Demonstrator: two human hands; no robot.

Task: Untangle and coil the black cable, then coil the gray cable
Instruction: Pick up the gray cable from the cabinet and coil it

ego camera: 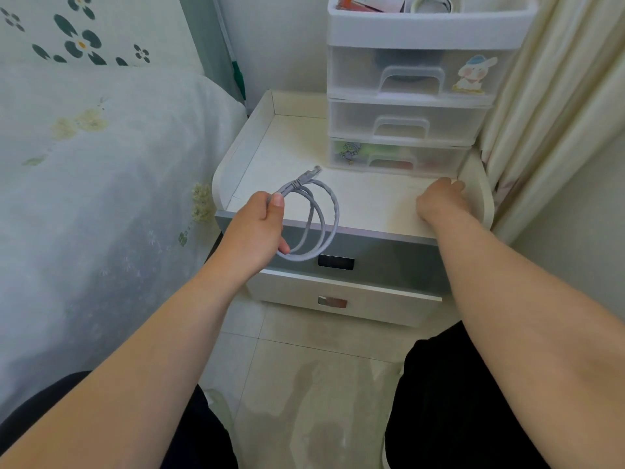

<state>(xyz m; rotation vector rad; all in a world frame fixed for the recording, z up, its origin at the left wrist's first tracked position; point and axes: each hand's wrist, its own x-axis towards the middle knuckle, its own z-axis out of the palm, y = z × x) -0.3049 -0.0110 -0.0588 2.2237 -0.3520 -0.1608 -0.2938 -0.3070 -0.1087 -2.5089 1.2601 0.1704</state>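
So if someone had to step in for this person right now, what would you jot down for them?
Left hand: grips the gray cable, coiled in loops that hang in front of the nightstand, plug end pointing up.
Right hand: rests on the nightstand top near its right edge, fingers curled; whether it holds anything cannot be seen.
Black cable: not in view.
Done: gray cable looks coiled.
Left: set the coil down; find and check the black cable.

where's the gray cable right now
In the head view the gray cable hangs coiled from the left hand, at the front edge of the white nightstand.
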